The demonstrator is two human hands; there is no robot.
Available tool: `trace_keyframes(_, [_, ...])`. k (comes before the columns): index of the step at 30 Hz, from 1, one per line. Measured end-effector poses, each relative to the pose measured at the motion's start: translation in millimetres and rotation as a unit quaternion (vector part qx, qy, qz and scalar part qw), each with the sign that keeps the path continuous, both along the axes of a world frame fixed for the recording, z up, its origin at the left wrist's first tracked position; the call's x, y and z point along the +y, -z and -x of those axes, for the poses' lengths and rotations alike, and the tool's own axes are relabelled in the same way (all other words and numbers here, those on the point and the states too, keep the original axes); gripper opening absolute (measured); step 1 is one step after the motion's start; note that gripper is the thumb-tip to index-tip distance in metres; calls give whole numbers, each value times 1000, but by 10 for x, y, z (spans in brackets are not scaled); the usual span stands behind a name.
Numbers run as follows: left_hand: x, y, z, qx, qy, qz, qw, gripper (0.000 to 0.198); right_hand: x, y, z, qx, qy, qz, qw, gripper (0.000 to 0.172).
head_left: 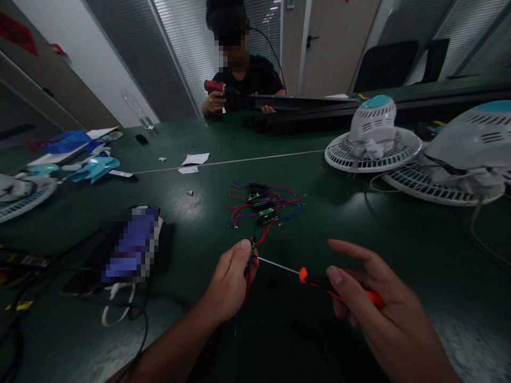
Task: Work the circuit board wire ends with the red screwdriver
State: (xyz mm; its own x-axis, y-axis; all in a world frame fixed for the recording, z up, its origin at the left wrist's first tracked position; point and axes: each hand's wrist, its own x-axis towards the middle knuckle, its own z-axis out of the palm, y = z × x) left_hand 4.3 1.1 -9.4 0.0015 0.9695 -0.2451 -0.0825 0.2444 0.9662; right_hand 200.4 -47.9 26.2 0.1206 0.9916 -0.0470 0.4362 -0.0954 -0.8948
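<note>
My left hand (231, 279) pinches a small black part with red and blue wires (252, 250) hanging from it, low over the green table (191, 213). In my right hand (373, 298) I grip an orange-handled screwdriver (319, 279); its thin metal shaft points left and its tip touches the part in my left hand. Just beyond the hands lies a loose heap of small circuit boards with red and blue wires (263, 205).
Two white fan bodies on their grilles (373, 138) (467, 159) lie at the right. A blurred phone (131, 244) with cables sits at the left; blue fan blades (93, 167) and paper scraps lie further back. Across the table a person holds a red power drill (215, 88).
</note>
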Motion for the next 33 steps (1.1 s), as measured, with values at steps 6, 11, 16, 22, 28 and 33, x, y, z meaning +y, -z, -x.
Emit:
trace_keyframes(6, [6, -33, -20, 14, -3, -1, 1000, 41, 1, 21, 12, 29, 8, -2, 1000, 39])
trace_keyframes(11, [13, -21, -14, -3, -15, 5, 1000, 38, 6, 21, 0, 22, 8, 2, 1000, 41])
trace_keyframes(16, [10, -24, -22, 8, 0, -11, 1000, 39, -18, 0, 8, 55, 7, 22, 998, 43])
trace_keyframes(22, [5, -25, -22, 11, -21, 14, 1000, 39, -19, -20, 35, 43, 34, 63, 997, 48])
trace_keyframes(28, [7, -57, -27, 31, -12, 13, 999, 39, -2, 14, 12, 21, -3, 23, 1000, 41])
trace_keyframes(33, [7, -55, -24, 25, -21, 22, 999, 37, -10, -5, 4, 21, -8, 17, 1000, 40])
